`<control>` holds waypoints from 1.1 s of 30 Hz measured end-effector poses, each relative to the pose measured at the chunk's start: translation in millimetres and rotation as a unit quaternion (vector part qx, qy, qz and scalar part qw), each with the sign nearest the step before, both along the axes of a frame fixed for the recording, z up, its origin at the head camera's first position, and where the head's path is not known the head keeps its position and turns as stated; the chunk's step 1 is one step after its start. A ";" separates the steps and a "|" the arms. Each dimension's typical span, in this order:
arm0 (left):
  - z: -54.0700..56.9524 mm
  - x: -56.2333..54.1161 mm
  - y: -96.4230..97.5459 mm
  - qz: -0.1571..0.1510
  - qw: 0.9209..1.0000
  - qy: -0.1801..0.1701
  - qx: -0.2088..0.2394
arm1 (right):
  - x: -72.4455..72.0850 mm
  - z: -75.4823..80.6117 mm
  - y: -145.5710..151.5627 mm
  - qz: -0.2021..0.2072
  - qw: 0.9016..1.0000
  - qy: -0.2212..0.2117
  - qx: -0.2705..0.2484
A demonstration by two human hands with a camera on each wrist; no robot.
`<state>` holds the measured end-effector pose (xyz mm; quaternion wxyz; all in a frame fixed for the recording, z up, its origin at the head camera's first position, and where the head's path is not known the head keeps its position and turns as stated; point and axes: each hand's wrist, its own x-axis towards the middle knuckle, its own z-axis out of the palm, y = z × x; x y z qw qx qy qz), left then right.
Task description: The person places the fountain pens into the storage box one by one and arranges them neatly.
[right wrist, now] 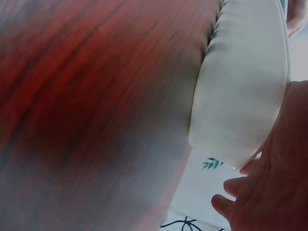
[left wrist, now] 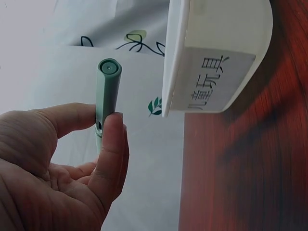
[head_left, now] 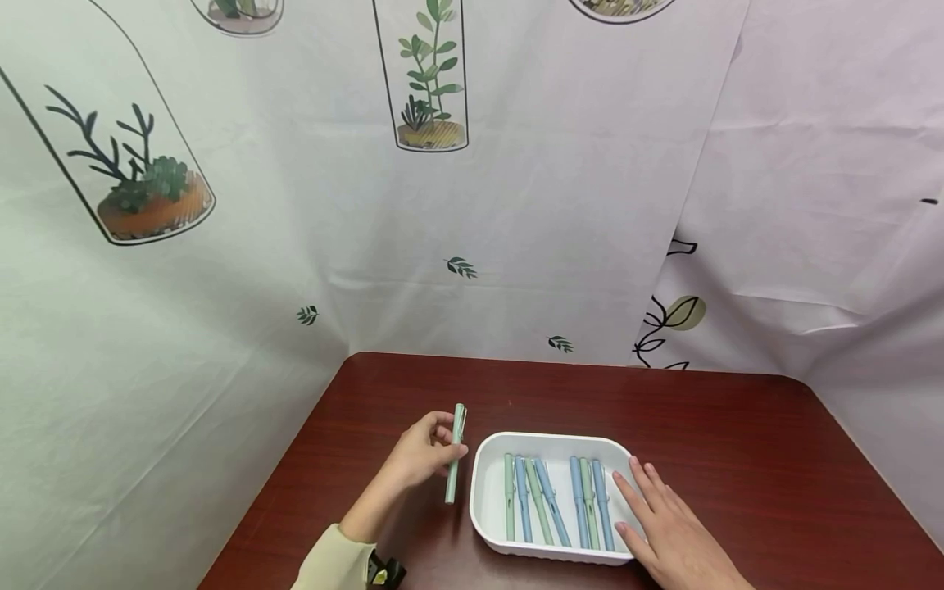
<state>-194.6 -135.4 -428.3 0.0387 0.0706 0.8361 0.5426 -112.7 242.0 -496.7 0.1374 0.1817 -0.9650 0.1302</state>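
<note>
My left hand [head_left: 420, 452] pinches a pale green capped pen [head_left: 458, 424] between thumb and fingers, above the table just left of a white tray [head_left: 478, 492]. The left wrist view shows the end of this pen [left wrist: 108, 91] between the fingertips [left wrist: 111, 139]. Inside the tray lie several pens side by side, some green [head_left: 510, 504] and some blue [head_left: 524, 504], with a gap between two groups. My right hand [head_left: 682, 537] rests at the tray's right rim, its fingers extended and spread. In the right wrist view that hand [right wrist: 274, 192] is beside the tray wall [right wrist: 240, 82].
The tray stands near the front of a dark red-brown wooden table [head_left: 560, 393]. A label with printed characters [left wrist: 211, 79] is on the tray's side. White cloth [head_left: 546, 205] with plant prints hangs behind and beside the table. A dark wrist strap [head_left: 382, 571] sits at the left sleeve.
</note>
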 end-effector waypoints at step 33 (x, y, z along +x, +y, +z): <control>2.9 16.5 47.4 -0.052 0.997 -0.023 0.044 | 0.1 2.2 -0.9 -0.002 1.000 -0.014 -0.004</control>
